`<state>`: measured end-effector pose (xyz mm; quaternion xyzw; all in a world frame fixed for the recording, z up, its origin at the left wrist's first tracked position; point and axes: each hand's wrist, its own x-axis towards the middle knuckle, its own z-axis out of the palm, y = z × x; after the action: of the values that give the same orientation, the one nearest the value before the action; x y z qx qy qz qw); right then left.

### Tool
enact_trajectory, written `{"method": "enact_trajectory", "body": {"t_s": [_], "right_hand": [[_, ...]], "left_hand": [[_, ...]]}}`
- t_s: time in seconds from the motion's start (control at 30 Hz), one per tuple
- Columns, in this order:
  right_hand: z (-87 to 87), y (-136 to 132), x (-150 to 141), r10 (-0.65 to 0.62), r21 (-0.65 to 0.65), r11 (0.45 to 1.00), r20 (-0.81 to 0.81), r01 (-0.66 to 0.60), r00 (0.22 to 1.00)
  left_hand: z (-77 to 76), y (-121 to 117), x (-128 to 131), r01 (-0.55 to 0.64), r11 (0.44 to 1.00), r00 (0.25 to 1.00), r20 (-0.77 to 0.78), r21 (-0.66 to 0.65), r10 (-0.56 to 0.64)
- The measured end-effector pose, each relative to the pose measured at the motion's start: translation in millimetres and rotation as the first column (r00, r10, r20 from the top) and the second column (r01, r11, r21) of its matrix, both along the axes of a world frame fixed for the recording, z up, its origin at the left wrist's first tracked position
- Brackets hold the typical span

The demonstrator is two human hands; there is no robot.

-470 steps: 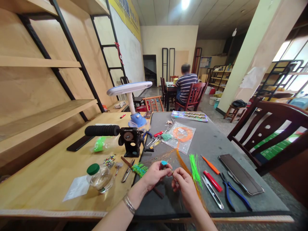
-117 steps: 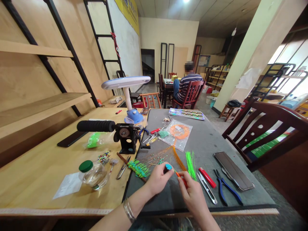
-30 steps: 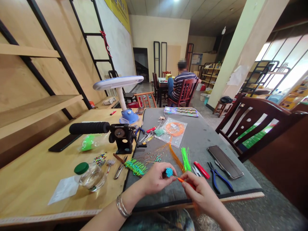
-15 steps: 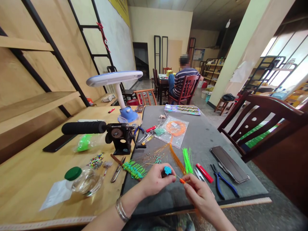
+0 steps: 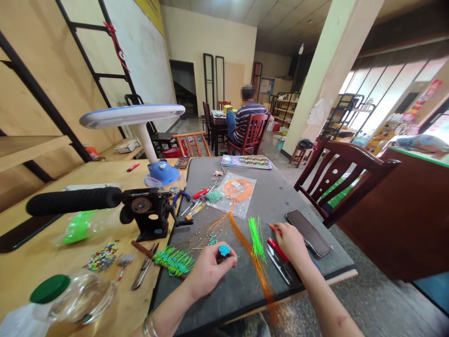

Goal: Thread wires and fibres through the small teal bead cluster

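My left hand (image 5: pixel 214 267) is closed, its thumb and fingers pinching a small dark piece topped with a cluster of bright blue beads (image 5: pixel 224 251). Over on the right side of the grey mat, my right hand (image 5: pixel 290 242) is closed on a small orange-handled tool (image 5: pixel 272 227), whose tip I cannot make out. Beside that hand lie a slim red tool (image 5: pixel 277 249), pointed metal scissors (image 5: pixel 278 266) and a bundle of green strands (image 5: pixel 257 238). Orange strands (image 5: pixel 250 243) run between the hands. Pliers are almost wholly hidden beneath my right forearm.
A phone (image 5: pixel 309 232) lies at the mat's right. Left are a hand-cranked black device (image 5: pixel 149 213), a lamp (image 5: pixel 161 173), a green-lidded jar (image 5: pixel 82 299) and green-tipped strands (image 5: pixel 173 260). An orange coil (image 5: pixel 240 189) lies in a bag. A person (image 5: pixel 249 119) sits further back.
My right hand has moved away from the blue-beaded piece, forward and right, still with the orange-handled tool. My left hand keeps its hold. The view has swung right.
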<state>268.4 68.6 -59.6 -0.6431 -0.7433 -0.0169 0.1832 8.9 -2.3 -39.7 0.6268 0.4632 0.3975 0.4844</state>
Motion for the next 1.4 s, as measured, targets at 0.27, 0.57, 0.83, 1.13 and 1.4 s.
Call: {"method": "enact_trajectory", "body": {"t_s": [0.27,0.57,0.83,1.13,1.4], "right_hand": [[0.3,-58.7,31.4,-0.222,0.091,0.972,0.080,0.215,0.972],[-31.5,-75.1,44.5,-0.275,0.153,0.950,-0.015,0.273,0.961],[-4.5,-93.1,-5.6,0.026,0.119,0.991,-0.577,0.053,0.817],[-12.8,-102.5,-65.4,0.304,0.107,0.953,-0.405,-0.285,0.863],[-15.6,-103.2,-66.5,0.300,0.130,0.954,-0.426,-0.270,0.853]], "left_hand": [[-0.1,-1.9,-3.6,-0.010,1.000,1.000,-0.002,0.027,0.011],[0.8,-0.4,-0.5,-0.051,0.999,0.992,0.112,-0.001,0.051],[7.8,0.3,3.0,-0.102,0.992,0.963,0.241,-0.079,0.119],[8.2,-0.4,4.3,-0.086,0.994,0.960,0.262,-0.067,0.100],[6.6,0.6,7.7,-0.071,0.994,0.953,0.287,-0.088,0.094]]}}
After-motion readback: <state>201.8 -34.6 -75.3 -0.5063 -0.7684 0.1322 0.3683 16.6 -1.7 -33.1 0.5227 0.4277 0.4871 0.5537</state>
